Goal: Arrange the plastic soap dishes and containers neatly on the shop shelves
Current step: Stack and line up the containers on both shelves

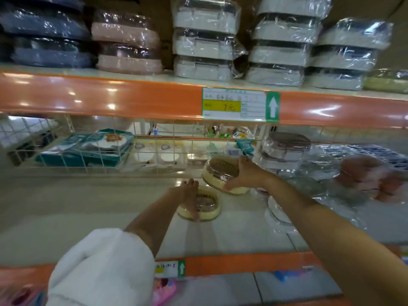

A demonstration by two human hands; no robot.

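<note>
Now placing two cream soap dishes on the middle shelf (88, 206).

Right hand (245, 175) grips a wrapped dish (218, 173), tilted above the shelf; left hand (189, 197) lies with fingers straight on the second dish (207, 206), resting flat. Next probably calls for setting the lifted one beside or atop it. Wrapped containers (205, 40) crowd the orange-edged shelf overhead.

- Hands: two, the left hand (187, 195) and the right hand (242, 175).
- Cream soap dishes on the middle shelf: two, the near dish (212, 212) and the far dish (217, 173).
- Navy wrapped containers (46, 38) on the top shelf: two, in one stack.
- Pink wrapped containers (125, 44): two, in one stack.
- White wrapped containers (205, 38): three in the first stack; the other stacks are too blurred to count.
- Price labels: two, the upper label (240, 104) and the lower label (170, 268).
</note>
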